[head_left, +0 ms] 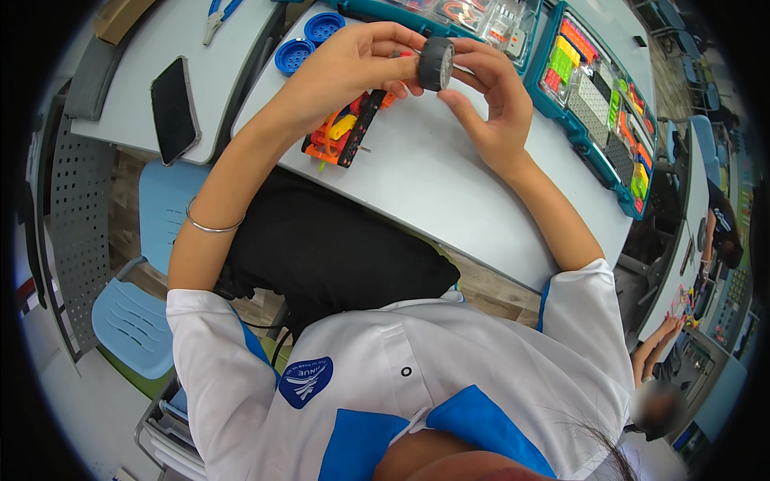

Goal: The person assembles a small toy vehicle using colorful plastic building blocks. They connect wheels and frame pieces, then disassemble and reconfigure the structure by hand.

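A small toy wheel (434, 66) with a black tyre and a grey hub is between my hands above the table. My left hand (365, 60) is closed on it, thumb and fingers against the tyre's left side; a bit of red shows among those fingers. On the other side, my right hand (499, 112) curves around the hub side, with fingertips at the wheel's upper edge and thumb at its lower edge. Under my left hand sits a model of building pieces (345, 132), orange, black, yellow and red, with a thin axle sticking out. My left hand partly hides its far end.
Two blue wheel hubs (309, 44) lie beyond my left forearm. Open teal cases of coloured building parts (597, 88) stand along the table's far and right sides. On the left table (233, 60) are a phone (174, 112) and blue-handled pliers (216, 20). Another person's hands (667, 327) work at far right.
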### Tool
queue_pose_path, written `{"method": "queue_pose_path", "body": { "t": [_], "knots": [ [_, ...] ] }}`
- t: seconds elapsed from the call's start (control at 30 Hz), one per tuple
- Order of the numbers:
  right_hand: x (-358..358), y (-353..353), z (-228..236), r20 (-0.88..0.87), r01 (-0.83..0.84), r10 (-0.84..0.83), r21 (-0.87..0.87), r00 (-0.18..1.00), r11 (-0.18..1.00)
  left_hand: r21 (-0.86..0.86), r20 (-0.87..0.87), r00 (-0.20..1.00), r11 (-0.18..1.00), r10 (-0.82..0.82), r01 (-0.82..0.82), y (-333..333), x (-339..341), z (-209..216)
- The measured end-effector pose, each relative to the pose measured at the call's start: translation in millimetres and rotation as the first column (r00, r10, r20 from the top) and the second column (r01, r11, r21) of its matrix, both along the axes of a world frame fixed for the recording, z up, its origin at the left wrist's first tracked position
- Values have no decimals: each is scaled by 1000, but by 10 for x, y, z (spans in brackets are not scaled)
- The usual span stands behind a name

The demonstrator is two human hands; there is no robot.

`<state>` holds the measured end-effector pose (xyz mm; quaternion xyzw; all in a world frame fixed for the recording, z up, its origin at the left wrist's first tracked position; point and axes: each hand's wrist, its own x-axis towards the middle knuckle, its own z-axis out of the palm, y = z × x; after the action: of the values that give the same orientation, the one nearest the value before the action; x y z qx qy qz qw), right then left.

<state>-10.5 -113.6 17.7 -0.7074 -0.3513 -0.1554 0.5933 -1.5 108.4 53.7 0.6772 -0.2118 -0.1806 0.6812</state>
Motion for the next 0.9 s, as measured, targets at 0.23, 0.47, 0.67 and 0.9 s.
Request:
{"method": "queue_pose_path", "body": {
  "t": [0.23,0.47,0.67,0.9],
  "knots": [
    [22,-3,-43,108,55,-46,-88,993,995,27,-41,998,999,-42,43,-10,-16,-27],
    [18,-36,39,287,132,-76,-180,955,975,-42,-67,986,988,-152,149,55,8,29],
    [-66,42,48,13,34,-34,8,999,999,-75,-89,991,993,-98,91,30,12,12],
    [257,-495,-43,-157,256,-229,178,961,950,19,-98,980,985,171,-169,465,90,-214]
  ]
}}
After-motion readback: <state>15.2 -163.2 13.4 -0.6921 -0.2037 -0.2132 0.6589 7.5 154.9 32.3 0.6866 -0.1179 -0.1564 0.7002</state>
